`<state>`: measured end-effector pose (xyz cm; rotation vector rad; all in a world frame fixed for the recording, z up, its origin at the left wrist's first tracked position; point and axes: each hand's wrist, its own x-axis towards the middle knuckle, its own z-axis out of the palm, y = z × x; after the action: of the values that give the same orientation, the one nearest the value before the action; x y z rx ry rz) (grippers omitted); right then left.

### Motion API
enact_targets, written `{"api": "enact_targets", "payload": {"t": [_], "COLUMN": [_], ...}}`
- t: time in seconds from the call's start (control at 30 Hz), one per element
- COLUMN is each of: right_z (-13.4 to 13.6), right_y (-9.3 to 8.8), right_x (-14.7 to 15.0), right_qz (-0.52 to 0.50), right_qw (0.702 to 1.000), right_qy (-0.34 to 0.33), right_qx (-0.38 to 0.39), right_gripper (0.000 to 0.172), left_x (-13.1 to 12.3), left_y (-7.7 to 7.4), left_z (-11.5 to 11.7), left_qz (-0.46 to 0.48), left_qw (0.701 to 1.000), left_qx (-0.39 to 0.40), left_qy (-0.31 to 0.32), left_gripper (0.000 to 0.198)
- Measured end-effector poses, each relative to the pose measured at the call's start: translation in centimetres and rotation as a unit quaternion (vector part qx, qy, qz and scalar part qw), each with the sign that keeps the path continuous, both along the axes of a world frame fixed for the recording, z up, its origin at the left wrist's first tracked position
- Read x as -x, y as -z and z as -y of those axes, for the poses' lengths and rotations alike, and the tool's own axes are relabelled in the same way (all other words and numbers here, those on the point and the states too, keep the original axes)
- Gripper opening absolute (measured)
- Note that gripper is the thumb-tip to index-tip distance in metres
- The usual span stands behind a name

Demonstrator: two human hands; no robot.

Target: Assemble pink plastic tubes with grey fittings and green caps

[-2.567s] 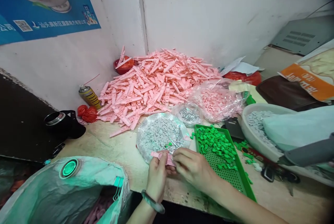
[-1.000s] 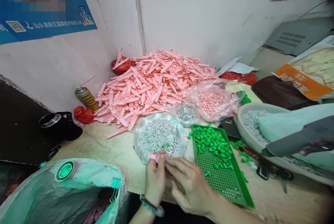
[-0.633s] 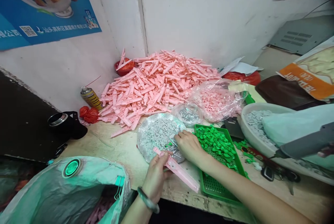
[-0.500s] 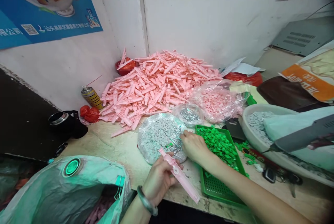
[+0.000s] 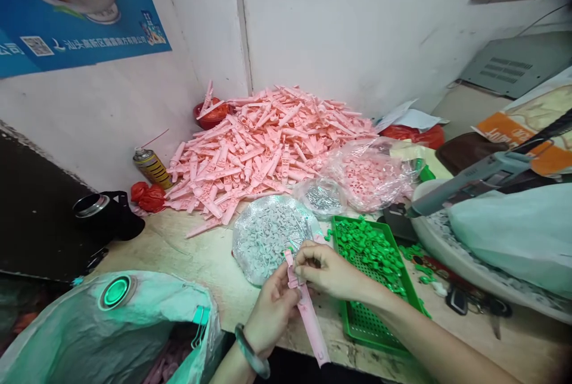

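Observation:
My left hand (image 5: 277,305) grips a long pink plastic piece (image 5: 311,324), slanted with its narrow end up and away from me. Pinched fingers of my right hand (image 5: 328,269) meet this piece near its narrow end; anything small between them is hidden. Just beyond both hands lies a round shiny dish (image 5: 245,265) holding pale grey small parts (image 5: 271,230) and thin metal pins (image 5: 300,234). A green tray (image 5: 370,329) of small green plastic parts (image 5: 369,247) is under and beside my right forearm.
A large heap of pink pieces (image 5: 268,151) lies against the wall. Clear bags hold metal pins (image 5: 322,196) and small pink parts (image 5: 364,176). A grey power screwdriver (image 5: 469,184) hangs over a white basin (image 5: 431,235). An open sack (image 5: 147,288) stands front left, a spray can (image 5: 152,166) behind it.
My right hand has moved from the pins in the round dish to the pink piece in my left hand. The piece now points more toward me, and the hanging screwdriver has swung up and left.

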<state>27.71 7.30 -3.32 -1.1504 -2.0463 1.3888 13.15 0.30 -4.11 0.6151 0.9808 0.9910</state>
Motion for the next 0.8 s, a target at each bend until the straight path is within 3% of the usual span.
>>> {"api": "enact_targets", "payload": {"t": [0.07,0.2,0.3,0.4,0.47,0.57,0.8], "right_z": [-1.0,-6.4,-12.3,-16.6,-17.6,-16.1,-5.8], "right_y": [0.1,0.9,1.1,0.6,0.2,-0.1,0.8], "right_x": [1.0,5.0,8.4,10.8,11.2,10.2,5.0], "right_qz": [0.035,0.14,0.153,0.163,0.169,0.166,0.14], "right_qw": [0.998,0.963,0.945,0.934,0.928,0.927,0.941], "right_qy": [-0.002,0.044,0.035,0.006,0.005,0.02,0.002], "right_qx": [-0.054,-0.227,-0.286,-0.318,-0.331,-0.337,-0.309], "right_gripper": [0.006,0.036,0.053,0.044,0.033,0.031,0.035], "left_x": [0.7,1.3,0.8,0.5,0.7,1.5,1.5], "left_y": [0.2,0.5,0.3,-0.2,-0.5,-0.6,1.1], "left_z": [0.0,0.0,0.2,0.3,0.3,0.0,-1.5], "left_qz": [0.009,0.038,0.071,0.11,0.128,0.122,0.08], "left_qw": [1.0,0.989,0.981,0.972,0.963,0.957,0.969], "left_qx": [0.017,0.086,0.114,0.138,0.157,0.163,0.078], "left_qy": [-0.024,-0.111,-0.138,-0.154,-0.177,-0.209,-0.222], "left_gripper": [0.039,0.045,0.039,0.032,0.031,0.028,0.031]}}
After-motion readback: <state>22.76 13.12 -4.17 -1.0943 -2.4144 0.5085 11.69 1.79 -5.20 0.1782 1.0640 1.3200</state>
